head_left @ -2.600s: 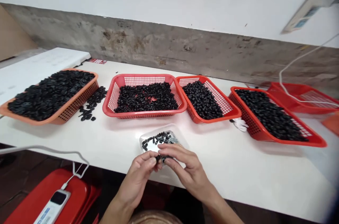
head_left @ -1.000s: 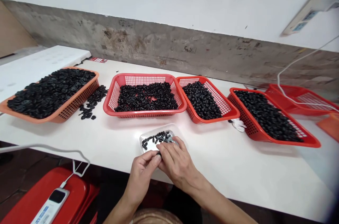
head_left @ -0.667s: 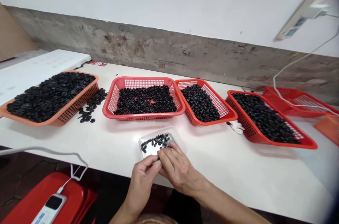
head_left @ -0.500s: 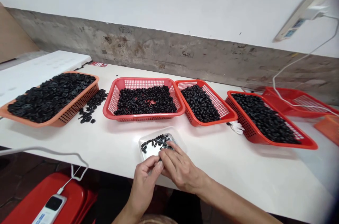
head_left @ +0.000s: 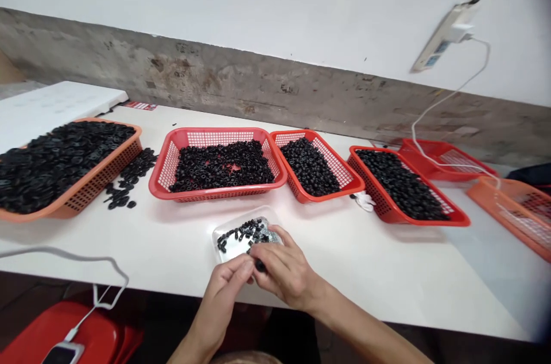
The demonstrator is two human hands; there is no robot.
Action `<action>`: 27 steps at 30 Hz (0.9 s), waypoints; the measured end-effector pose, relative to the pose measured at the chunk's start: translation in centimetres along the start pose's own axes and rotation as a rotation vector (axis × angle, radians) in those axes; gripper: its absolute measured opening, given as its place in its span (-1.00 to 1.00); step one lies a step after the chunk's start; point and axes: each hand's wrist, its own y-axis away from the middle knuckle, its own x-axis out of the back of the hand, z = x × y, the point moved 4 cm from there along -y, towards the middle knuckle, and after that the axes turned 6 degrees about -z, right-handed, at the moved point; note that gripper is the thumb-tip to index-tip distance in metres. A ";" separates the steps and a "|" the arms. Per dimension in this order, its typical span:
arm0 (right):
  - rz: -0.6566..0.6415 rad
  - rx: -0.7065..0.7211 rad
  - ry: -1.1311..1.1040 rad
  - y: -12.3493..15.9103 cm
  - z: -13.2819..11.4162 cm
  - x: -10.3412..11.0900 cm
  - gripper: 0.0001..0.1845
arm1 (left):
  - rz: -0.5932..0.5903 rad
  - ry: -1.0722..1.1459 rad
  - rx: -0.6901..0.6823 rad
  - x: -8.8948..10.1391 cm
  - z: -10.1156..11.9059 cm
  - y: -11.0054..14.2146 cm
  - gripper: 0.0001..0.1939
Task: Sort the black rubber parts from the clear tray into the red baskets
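The person's two bare hands work just at the near edge of a shallow clear plastic tray (head_left: pixel 214 237), which stands on the white tabletop (head_left: pixel 365 278). The tray holds a loose group of small black parts (head_left: pixel 243 235), perhaps rubber, but they are too small to tell their exact form. The right hand (head_left: pixel 288 275) is half closed, and its fingertips seem to pinch one small black piece (head_left: pixel 260 265) just over the tray edge. The left hand (head_left: pixel 224 289) is curled and very near this piece, but I cannot tell if it also has hold of it.

Compared with a moment ago, the hands have come closer together, and this piece now shows between them. The whole view has also turned, so a pale orange plastic basket (head_left: pixel 529 243) has come in at the far right.

Behind the tray stand a wide red mesh basket (head_left: pixel 215 196) and a smaller red mesh basket (head_left: pixel 301 198), both filled with black parts. A third red mesh basket (head_left: pixel 430 221) is to the right, and an orange mesh basket (head_left: pixel 99 192) is to the left, with a small spill of black parts (head_left: pixel 127 177) beside it.
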 end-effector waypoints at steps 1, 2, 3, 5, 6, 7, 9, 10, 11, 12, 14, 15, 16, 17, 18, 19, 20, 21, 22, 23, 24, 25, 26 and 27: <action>0.000 0.013 0.029 0.2 -0.1 0.0 -0.80 | 0.003 -0.027 -0.005 0.0 0.0 0.0 -0.65; -0.002 0.020 0.055 0.4 -0.1 -0.1 -0.79 | 0.003 -0.060 -0.011 0.1 0.0 0.1 -0.65; -0.008 0.022 0.075 0.6 -0.1 -0.2 -0.78 | 0.005 -0.098 -0.020 0.2 0.0 0.1 -0.66; -0.010 0.028 0.114 1.0 0.1 -0.2 -0.76 | 0.022 -0.176 -0.035 0.6 -0.1 0.2 -0.69; -0.010 0.038 0.139 1.1 0.4 0.0 -0.76 | 0.039 -0.207 -0.039 0.9 -0.3 0.3 -0.70; -0.012 0.054 0.169 1.2 0.8 0.3 -0.76 | 0.065 -0.231 -0.044 1.3 -0.4 0.3 -0.69; -0.001 0.078 0.240 1.1 2.1 1.5 -0.74 | 0.125 -0.273 -0.047 1.8 -0.7 0.4 -0.68; 0.013 0.059 0.279 1.0 3.1 2.4 -0.74 | 0.145 -0.299 -0.047 2.0 -0.8 0.4 -0.69; 0.046 0.006 0.320 0.8 4.3 3.4 -0.75 | 0.158 -0.328 -0.050 2.0 -0.8 0.5 -0.69; 0.087 -0.103 0.372 0.7 5.7 4.6 -0.77 | 0.171 -0.354 -0.055 2.0 -0.8 0.5 -0.70; 0.172 -0.380 0.452 0.9 8.3 6.6 -0.71 | 0.209 -0.386 -0.075 1.9 -0.7 0.7 -0.70; 0.220 -0.459 0.464 1.2 9.1 7.3 -0.66 | 0.244 -0.391 -0.090 2.0 -0.6 0.8 -0.70; 0.255 -0.509 0.461 1.7 9.5 7.7 -0.62 | 0.285 -0.396 -0.107 2.2 -0.5 1.0 -0.70; 0.275 -0.529 0.447 2.4 9.6 7.7 -0.62 | 0.327 -0.408 -0.124 2.4 -0.4 1.1 -0.70; 0.281 -0.544 0.425 3.3 9.4 7.4 -0.66 | 0.367 -0.434 -0.143 2.8 -0.3 1.2 -0.70; 0.274 -0.567 0.395 4.4 9.1 6.9 -0.72 | 0.400 -0.476 -0.165 3.2 -0.2 1.3 -0.71; 0.260 -0.604 0.355 5.6 8.8 6.2 -0.78 | 0.428 -0.529 -0.193 3.6 -0.2 1.3 -0.71; 0.254 -0.657 0.309 7.0 8.4 5.5 -0.81 | 0.452 -0.589 -0.230 4.0 -0.2 1.3 -0.71; 0.252 -0.719 0.252 8.4 8.1 4.8 -0.81 | 0.475 -0.648 -0.275 4.4 -0.3 1.2 -0.71; 0.262 -0.773 0.195 9.8 7.7 4.2 -0.80 | 0.499 -0.700 -0.322 4.8 -0.4 1.1 -0.68; 0.270 -0.801 0.173 11.1 7.2 3.6 -0.78 | 0.521 -0.741 -0.366 5.1 -0.6 1.0 -0.63; 0.274 -0.823 0.159 12.2 6.9 3.2 -0.76 | 0.541 -0.768 -0.395 5.3 -1.0 0.9 -0.57; 0.280 -0.840 0.147 13.2 6.5 2.8 -0.74 | 0.554 -0.784 -0.408 5.6 -1.4 0.6 -0.51; 0.284 -0.852 0.141 14.0 6.2 2.5 -0.72 | 0.557 -0.796 -0.407 5.7 -1.9 0.3 -0.46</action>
